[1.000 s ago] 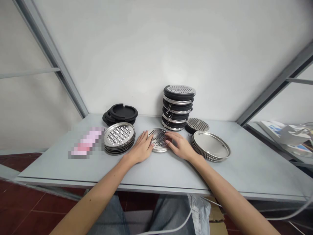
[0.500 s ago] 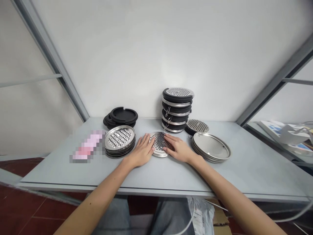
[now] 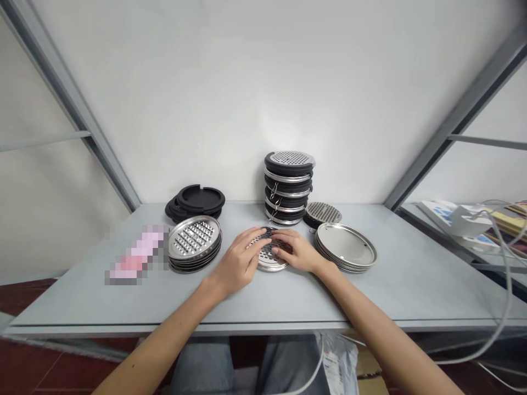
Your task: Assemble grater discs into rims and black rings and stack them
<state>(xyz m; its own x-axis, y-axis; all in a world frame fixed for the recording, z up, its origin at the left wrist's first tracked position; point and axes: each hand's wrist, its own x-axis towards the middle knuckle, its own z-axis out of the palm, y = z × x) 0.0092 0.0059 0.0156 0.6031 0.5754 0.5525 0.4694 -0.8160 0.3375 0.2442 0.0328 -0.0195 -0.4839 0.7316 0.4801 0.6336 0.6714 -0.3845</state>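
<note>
A round metal grater plate [image 3: 267,258] lies on the table before me, on top of at least one other metal rim. My left hand [image 3: 241,260] arches over its left side, with fingers stretched across the upper surface and the thumb lower down. On the right part of the plate rests my right hand [image 3: 298,251], fingers extended and partly apart. To the left is a stack of grater discs [image 3: 195,238] with raised teeth. Close by on the right stands a pile of shallow metal lids [image 3: 348,244]. My hands cover part of the middle plate.
Behind the plate rises a tall stack of black-ringed grater units [image 3: 288,189] with wire clasps. Black plastic rings [image 3: 201,198] sit at the back left. Another grater disc [image 3: 324,213] lies behind the lids. A blurred pink item [image 3: 138,252] is at the left; a white cable [image 3: 504,296] hangs right.
My left hand has lifted and curled somewhat from lying flat on the plate. The right hand stays on it, its fingers slightly more bent. The view has shifted a little.
</note>
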